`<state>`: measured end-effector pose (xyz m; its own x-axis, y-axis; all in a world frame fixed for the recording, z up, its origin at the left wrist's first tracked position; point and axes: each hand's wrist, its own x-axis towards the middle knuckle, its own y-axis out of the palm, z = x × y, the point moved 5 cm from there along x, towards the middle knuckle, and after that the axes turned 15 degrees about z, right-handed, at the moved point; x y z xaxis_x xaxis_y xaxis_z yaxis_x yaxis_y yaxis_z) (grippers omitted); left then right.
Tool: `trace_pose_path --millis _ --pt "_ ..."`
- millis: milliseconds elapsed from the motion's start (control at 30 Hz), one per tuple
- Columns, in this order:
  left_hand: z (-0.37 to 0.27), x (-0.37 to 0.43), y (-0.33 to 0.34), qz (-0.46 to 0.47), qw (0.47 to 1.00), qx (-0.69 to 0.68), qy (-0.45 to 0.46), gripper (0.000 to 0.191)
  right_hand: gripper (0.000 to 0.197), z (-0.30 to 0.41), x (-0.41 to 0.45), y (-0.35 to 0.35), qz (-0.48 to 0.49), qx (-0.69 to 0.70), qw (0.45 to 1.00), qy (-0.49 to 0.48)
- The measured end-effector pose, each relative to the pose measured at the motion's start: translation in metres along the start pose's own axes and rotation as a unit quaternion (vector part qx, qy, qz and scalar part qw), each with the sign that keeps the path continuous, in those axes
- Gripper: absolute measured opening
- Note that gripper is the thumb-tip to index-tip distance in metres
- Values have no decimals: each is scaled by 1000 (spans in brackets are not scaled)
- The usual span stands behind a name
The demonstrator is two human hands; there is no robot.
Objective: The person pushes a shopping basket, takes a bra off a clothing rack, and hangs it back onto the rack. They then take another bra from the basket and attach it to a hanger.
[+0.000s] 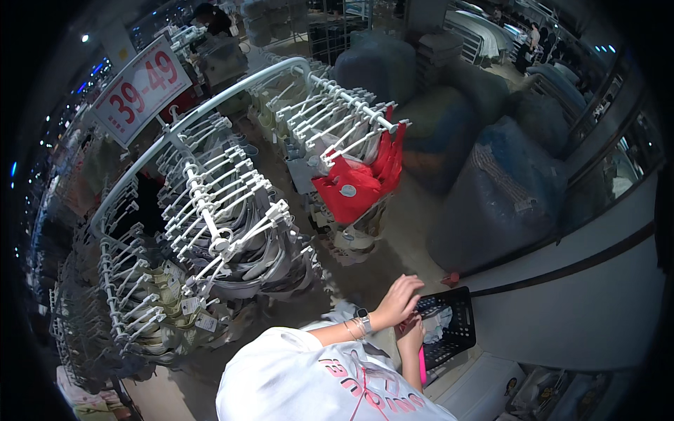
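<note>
My left hand (398, 301), with a watch and bangles at its wrist, reaches across my body with nothing in it. Its fingers are extended and slightly apart, just above my right hand (414, 336). My right hand's fingers are closed around a small dark red item (409, 322), mostly hidden between the hands. Close beside both hands is a black perforated plastic basket (464, 321). A crumpled pale cloth item (438, 324) lies in the basket. Along my right forearm shows a bright pink strip (422, 366), whose kind I cannot tell.
A white rack (210, 108) holds bras on white hangers (202, 210), and red garments (350, 189) hang at one arm's end. A price sign (142, 89) tops it. Large plastic-wrapped bundles (495, 194) stand right, above a white counter panel (568, 310). A person (213, 20) is far back.
</note>
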<state>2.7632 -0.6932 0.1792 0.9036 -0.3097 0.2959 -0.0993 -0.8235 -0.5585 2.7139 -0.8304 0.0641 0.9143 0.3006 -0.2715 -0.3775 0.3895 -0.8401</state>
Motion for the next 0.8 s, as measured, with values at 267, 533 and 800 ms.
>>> trace_pose_path --millis 267,533,800 --pt "16 -66 150 196 970 124 78 26 21 -77 -79 12 8 62 993 98" --pt "14 -116 138 140 980 140 23 21 25 -54 -97 34 25 93 995 14" --pt "-4 -219 135 8 982 152 -111 21 32 -21 -156 76 195 188 962 -1"
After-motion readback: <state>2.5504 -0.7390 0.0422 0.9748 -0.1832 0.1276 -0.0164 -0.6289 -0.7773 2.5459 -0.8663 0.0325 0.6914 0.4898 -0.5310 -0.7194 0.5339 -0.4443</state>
